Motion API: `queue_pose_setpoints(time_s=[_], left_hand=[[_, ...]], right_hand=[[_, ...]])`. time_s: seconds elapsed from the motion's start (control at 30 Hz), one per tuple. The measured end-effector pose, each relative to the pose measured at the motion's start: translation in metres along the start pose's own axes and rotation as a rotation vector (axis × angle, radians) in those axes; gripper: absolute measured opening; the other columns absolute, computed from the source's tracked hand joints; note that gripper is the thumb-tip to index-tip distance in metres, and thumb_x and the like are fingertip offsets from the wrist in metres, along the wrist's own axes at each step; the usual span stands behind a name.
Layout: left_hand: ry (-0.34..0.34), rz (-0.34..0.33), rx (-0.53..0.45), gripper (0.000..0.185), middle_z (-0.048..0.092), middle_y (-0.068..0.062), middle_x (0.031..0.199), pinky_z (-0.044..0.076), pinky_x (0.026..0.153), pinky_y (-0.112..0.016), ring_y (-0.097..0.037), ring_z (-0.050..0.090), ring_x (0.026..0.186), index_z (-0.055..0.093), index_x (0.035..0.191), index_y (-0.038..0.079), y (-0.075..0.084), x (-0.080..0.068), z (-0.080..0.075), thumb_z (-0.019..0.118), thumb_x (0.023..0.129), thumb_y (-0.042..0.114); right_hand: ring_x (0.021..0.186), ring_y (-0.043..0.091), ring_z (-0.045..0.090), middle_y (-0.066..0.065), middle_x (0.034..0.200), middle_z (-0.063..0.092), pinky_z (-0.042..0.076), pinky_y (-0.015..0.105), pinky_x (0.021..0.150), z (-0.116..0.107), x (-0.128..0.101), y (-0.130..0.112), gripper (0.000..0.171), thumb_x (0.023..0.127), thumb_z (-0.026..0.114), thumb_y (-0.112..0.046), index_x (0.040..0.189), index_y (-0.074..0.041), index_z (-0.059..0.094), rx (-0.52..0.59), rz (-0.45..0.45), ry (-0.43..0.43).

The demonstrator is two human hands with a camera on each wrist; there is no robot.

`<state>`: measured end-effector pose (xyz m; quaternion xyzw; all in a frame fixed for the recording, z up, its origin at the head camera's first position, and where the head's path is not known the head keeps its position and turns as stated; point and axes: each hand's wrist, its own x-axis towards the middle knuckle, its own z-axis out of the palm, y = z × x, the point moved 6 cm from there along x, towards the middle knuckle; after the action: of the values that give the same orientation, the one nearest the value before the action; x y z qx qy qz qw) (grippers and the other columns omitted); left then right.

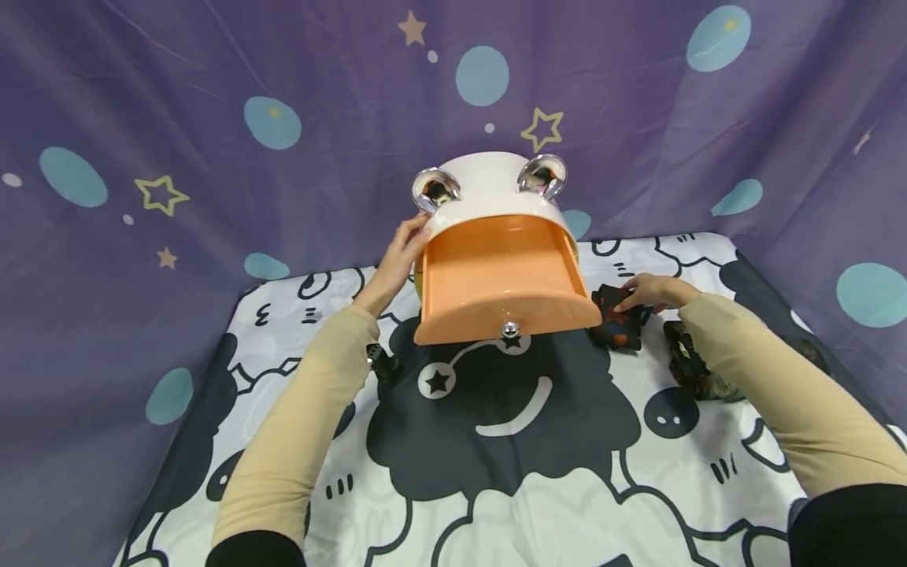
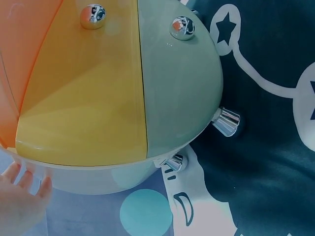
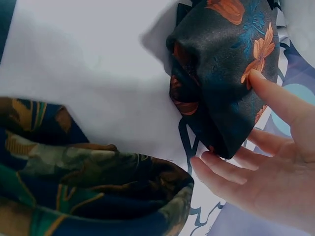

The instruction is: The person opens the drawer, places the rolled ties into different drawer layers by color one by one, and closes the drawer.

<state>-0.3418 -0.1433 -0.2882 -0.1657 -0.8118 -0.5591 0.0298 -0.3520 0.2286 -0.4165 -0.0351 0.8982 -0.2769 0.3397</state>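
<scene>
A rounded, frog-like drawer cabinet (image 1: 489, 185) with a white shell and shiny round eyes stands at the back; its orange top drawer (image 1: 506, 260) is pulled out. My left hand (image 1: 400, 256) rests against the shell's left side, fingertips at the rim. In the left wrist view, a yellow drawer (image 2: 88, 88) and a green drawer (image 2: 179, 83) are closed. Right of the cabinet, my right hand (image 1: 652, 291) pinches a folded dark cloth (image 3: 226, 73) with orange flowers, thumb on its face and fingers behind.
A second patterned cloth (image 3: 98, 182), green, brown and navy, lies bunched under my right forearm. The table cover (image 1: 538, 520) has cartoon sheep on it. A purple curtain (image 1: 340, 63) hangs close behind the cabinet and along both sides.
</scene>
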Motion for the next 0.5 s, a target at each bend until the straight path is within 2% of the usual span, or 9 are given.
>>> queue_pose_setpoints(time_s=[0.37, 0.5], left_hand=[[0.002, -0.003, -0.025, 0.041, 0.025, -0.010, 0.141, 0.020, 0.105, -0.026, -0.018, 0.021, 0.130, 0.034, 0.132, 0.000, 0.0032, -0.0031, -0.0005, 0.039, 0.095, 0.017], [-0.004, 0.001, -0.036, 0.039, 0.024, -0.013, 0.142, 0.017, 0.107, -0.030, -0.021, 0.018, 0.131, 0.034, 0.131, -0.003, 0.0073, -0.0046, -0.0006, 0.038, 0.095, 0.013]], right_hand=[[0.123, 0.044, 0.023, 0.032, 0.136, 0.017, 0.040, 0.048, 0.089, 0.0020, 0.0068, -0.0008, 0.073, 0.086, 0.056, -0.026, 0.136, 0.009, 0.015, 0.013, 0.045, -0.057], [0.122, 0.045, 0.026, 0.033, 0.136, 0.019, 0.040, 0.048, 0.089, 0.0026, 0.0082, -0.0022, 0.073, 0.085, 0.058, -0.023, 0.135, 0.011, 0.017, 0.022, 0.043, -0.050]])
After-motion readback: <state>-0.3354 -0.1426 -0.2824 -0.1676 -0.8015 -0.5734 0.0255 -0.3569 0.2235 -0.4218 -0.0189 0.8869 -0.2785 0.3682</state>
